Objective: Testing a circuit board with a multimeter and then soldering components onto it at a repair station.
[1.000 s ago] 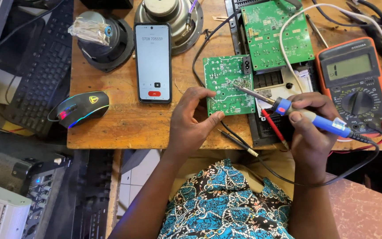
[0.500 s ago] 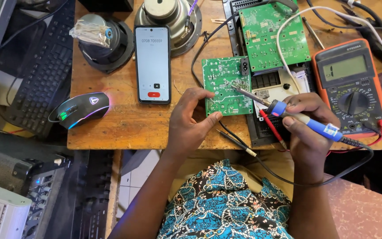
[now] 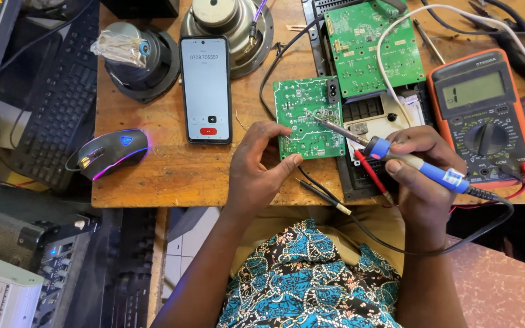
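While pinching the lower left edge of the small green rectangular circuit board [image 3: 308,118] at centre frame, left hand [image 3: 256,170] closed on it with thumb and fingertips, steadying it flat on the worn wooden tabletop [image 3: 153,176]. Right hand [image 3: 423,176], centre right, wrapped shut around the blue-handled soldering iron [image 3: 396,155], metal tip touching the board near its right side. Soldering judged under way; how many joints are finished or left, too small to tell. Counted: two green boards, the second larger green circuit board [image 3: 372,45] at upper centre; one orange digital multimeter [image 3: 484,115] at right; one black smartphone [image 3: 205,88] lying screen up; two round loudspeaker drivers [image 3: 226,21] along the top; one black glowing computer mouse [image 3: 113,152] and one black keyboard [image 3: 56,109] at left.
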